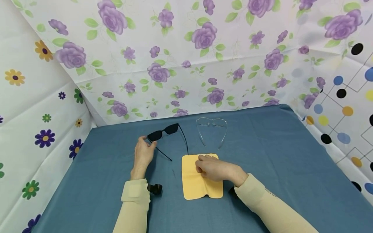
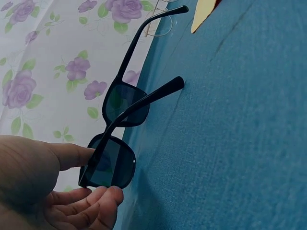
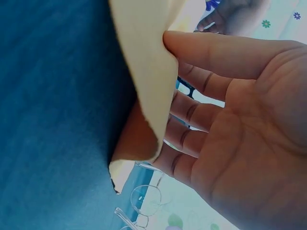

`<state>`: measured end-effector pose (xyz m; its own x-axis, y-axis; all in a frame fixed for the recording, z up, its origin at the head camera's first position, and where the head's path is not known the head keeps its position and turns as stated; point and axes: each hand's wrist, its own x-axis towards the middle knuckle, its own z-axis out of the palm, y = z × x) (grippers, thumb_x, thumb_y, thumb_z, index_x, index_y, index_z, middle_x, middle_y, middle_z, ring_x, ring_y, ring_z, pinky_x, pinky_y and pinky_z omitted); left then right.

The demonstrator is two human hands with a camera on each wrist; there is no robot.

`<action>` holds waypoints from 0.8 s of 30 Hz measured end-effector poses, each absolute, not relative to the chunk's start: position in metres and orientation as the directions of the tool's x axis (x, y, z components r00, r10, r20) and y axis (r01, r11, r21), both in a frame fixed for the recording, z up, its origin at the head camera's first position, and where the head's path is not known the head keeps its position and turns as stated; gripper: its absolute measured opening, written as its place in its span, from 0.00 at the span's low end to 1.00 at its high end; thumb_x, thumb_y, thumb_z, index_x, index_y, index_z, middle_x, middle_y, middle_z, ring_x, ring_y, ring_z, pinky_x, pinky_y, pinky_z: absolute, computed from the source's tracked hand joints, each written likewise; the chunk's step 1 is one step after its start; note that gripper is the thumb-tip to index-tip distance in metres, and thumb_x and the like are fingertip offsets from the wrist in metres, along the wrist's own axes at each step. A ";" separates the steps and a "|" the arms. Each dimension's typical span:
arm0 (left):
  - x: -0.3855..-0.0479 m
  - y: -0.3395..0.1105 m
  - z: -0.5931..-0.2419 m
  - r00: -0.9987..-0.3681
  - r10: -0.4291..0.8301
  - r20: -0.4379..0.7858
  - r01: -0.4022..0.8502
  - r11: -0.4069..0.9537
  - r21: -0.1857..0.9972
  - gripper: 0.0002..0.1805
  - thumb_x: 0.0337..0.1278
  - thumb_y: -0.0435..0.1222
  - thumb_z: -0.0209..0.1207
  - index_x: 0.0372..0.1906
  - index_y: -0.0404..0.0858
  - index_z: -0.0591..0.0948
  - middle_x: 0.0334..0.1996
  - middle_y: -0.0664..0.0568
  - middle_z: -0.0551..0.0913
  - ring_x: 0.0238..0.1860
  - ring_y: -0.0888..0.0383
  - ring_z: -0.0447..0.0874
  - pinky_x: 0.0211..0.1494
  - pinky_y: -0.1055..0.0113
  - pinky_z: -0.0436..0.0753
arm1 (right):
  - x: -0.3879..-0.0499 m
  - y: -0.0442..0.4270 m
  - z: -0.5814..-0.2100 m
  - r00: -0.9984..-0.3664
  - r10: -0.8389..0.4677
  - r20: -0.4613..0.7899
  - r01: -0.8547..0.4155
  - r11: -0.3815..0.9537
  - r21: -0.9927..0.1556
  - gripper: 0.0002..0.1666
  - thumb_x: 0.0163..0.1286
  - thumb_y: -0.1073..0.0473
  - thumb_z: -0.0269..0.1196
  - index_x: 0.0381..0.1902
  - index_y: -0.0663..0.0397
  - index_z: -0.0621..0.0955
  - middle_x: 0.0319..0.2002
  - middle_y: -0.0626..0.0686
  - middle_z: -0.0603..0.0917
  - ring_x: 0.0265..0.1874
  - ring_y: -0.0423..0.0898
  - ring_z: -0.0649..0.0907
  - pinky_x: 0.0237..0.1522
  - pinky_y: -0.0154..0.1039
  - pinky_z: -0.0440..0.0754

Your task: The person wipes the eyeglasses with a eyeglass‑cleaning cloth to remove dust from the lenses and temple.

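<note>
My left hand [image 1: 143, 154] pinches a pair of black sunglasses [image 1: 162, 133] at the left end of the frame. In the left wrist view, the thumb lies on one side of the sunglasses [image 2: 112, 160] and the fingers on the other, with both temples unfolded. A yellow cloth [image 1: 190, 184] lies on the table in front of me. On its upper right part is my right hand [image 1: 214, 168]. The right wrist view shows the cloth [image 3: 148, 62] pinched up in a fold between thumb and fingers, its edge lifted off the table.
Clear-framed eyeglasses [image 1: 219, 123] rest with temples open near the back of the table, behind the cloth. A blue cloth covers the table [image 1: 276, 155]. Floral sheets [image 1: 175, 48] hang behind and at the sides. A dark wrist camera [image 1: 155, 189] sits on the left sleeve.
</note>
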<state>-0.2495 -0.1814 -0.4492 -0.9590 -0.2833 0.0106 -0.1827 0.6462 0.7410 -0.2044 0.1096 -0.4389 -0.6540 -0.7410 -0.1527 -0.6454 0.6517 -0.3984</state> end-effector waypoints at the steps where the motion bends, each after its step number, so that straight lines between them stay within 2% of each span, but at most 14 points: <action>1: -0.250 -0.181 -0.449 -0.958 -0.285 0.014 -0.181 0.645 0.742 0.33 0.78 0.41 0.57 0.76 0.28 0.62 0.47 0.34 0.78 0.42 0.40 0.79 0.43 0.47 0.79 | -0.205 0.110 -0.439 -0.652 -0.744 -0.147 -0.649 0.647 -0.399 0.11 0.75 0.70 0.63 0.35 0.50 0.75 0.34 0.46 0.68 0.34 0.44 0.67 0.41 0.39 0.68; 6: -0.250 -0.180 -0.450 -0.957 -0.289 0.020 -0.177 0.639 0.748 0.32 0.79 0.42 0.57 0.75 0.29 0.63 0.43 0.37 0.80 0.33 0.45 0.79 0.36 0.52 0.78 | -0.207 0.112 -0.437 -0.650 -0.751 -0.119 -0.648 0.629 -0.429 0.09 0.76 0.71 0.60 0.38 0.53 0.76 0.35 0.46 0.70 0.34 0.43 0.70 0.41 0.37 0.72; 11: -0.250 -0.180 -0.450 -0.956 -0.293 0.009 -0.183 0.620 0.763 0.32 0.79 0.41 0.56 0.76 0.29 0.62 0.37 0.40 0.82 0.26 0.51 0.81 0.29 0.59 0.76 | -0.209 0.113 -0.433 -0.671 -0.733 -0.113 -0.609 0.631 -0.481 0.08 0.78 0.70 0.58 0.37 0.54 0.75 0.33 0.47 0.71 0.32 0.43 0.70 0.38 0.37 0.71; 15: -0.251 -0.180 -0.450 -0.955 -0.298 0.001 -0.188 0.605 0.774 0.31 0.79 0.41 0.55 0.76 0.30 0.62 0.36 0.41 0.84 0.25 0.52 0.84 0.29 0.61 0.76 | -0.210 0.114 -0.430 -0.685 -0.721 -0.104 -0.588 0.632 -0.506 0.10 0.79 0.68 0.58 0.35 0.51 0.73 0.29 0.47 0.71 0.27 0.41 0.69 0.33 0.37 0.68; 20: -0.251 -0.181 -0.450 -0.954 -0.299 0.005 -0.181 0.590 0.786 0.30 0.81 0.40 0.53 0.77 0.31 0.61 0.35 0.41 0.84 0.26 0.52 0.84 0.30 0.60 0.77 | -0.213 0.117 -0.425 -0.703 -0.704 -0.098 -0.560 0.634 -0.534 0.08 0.80 0.65 0.58 0.38 0.50 0.73 0.27 0.47 0.73 0.22 0.39 0.68 0.27 0.34 0.67; 24: -0.251 -0.181 -0.450 -0.952 -0.307 0.006 -0.183 0.584 0.791 0.29 0.82 0.39 0.51 0.77 0.31 0.61 0.34 0.42 0.83 0.25 0.53 0.81 0.29 0.60 0.76 | -0.214 0.120 -0.421 -0.718 -0.694 -0.060 -0.558 0.625 -0.546 0.05 0.80 0.67 0.58 0.45 0.52 0.78 0.35 0.50 0.81 0.24 0.41 0.76 0.28 0.34 0.74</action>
<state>-0.2514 -0.1810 -0.4504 -0.9518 -0.3068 0.0058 -0.1834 0.5842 0.7906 -0.2136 0.1197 -0.4210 -0.7176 -0.6938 -0.0604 -0.5579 0.6247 -0.5464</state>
